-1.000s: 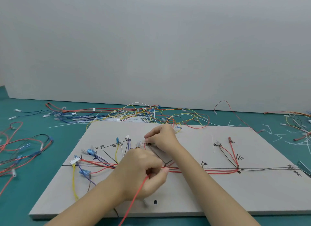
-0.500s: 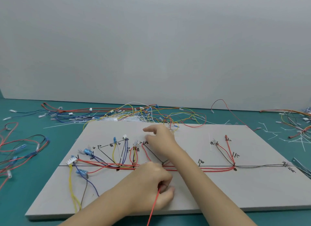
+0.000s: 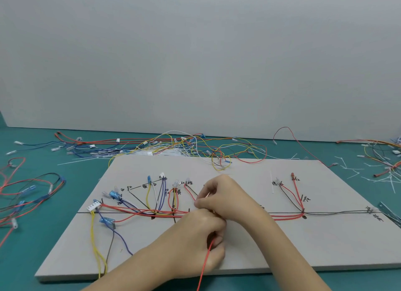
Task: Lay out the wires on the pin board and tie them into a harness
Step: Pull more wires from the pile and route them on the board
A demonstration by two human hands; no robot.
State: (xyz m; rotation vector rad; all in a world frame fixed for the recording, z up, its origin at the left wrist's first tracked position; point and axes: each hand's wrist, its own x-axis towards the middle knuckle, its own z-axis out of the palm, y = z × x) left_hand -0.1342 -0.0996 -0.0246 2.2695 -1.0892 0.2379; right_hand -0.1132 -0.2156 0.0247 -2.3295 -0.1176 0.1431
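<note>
The grey pin board (image 3: 271, 243) lies flat in front of me, with red, yellow, blue and black wires laid along its drawn lines. A bundle of red wires (image 3: 138, 211) runs along the horizontal line. My left hand (image 3: 199, 243) is curled round a loose red wire (image 3: 205, 262) that trails off the board's near edge. Just above it, my right hand (image 3: 223, 198) pinches the red wire at the bundle, near the board's middle. The two hands touch, hiding the wires beneath them.
A white connector (image 3: 93, 206) and blue terminals (image 3: 107, 221) sit at the board's left. Loose wires pile up behind the board (image 3: 184, 147) and on the green table at left (image 3: 28, 195). White cable ties (image 3: 368, 175) lie scattered at right.
My right hand has come down from the upper pins to the horizontal bundle and now meets my left hand. My left hand still holds the red wire.
</note>
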